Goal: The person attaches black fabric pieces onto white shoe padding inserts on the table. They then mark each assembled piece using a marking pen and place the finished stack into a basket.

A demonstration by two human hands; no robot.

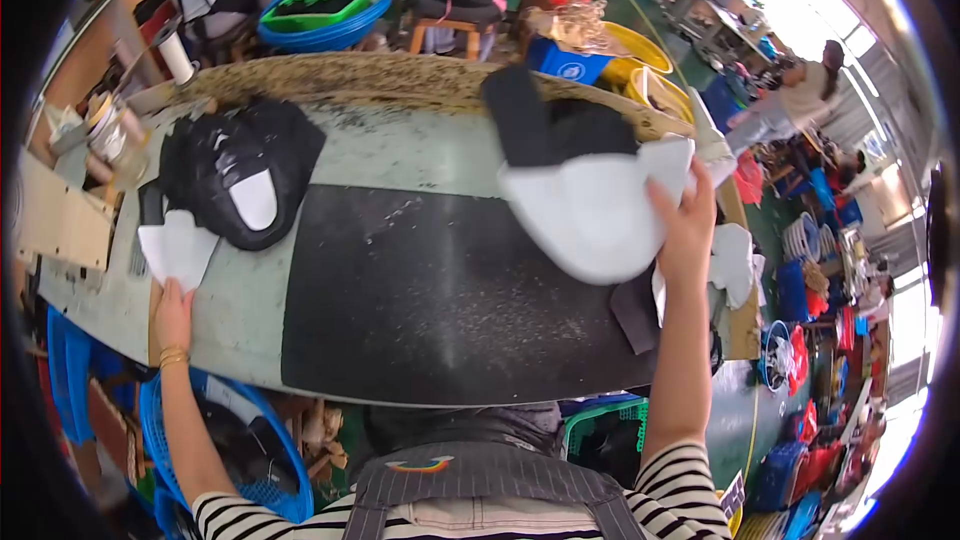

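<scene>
At the left side of the worktable, my left hand (172,315) pinches the lower edge of a small white fan-shaped piece (180,248). My right hand (690,225) is closed on the right edge of a large white curved sheet piece (585,215), which looks slightly blurred and is held over the right part of the table. Black pieces (515,115) show behind its upper edge. Just beyond my left hand sits a black plastic bag (295,140) with a white rounded piece (254,200) on it.
A black mat (400,290) covers the middle of the pale worktable (400,160). Jars (115,130) stand at its left end, and more white pieces (732,260) lie at its right edge. Below are a blue basket (290,460) and a green basket (580,430). People sit beyond the table.
</scene>
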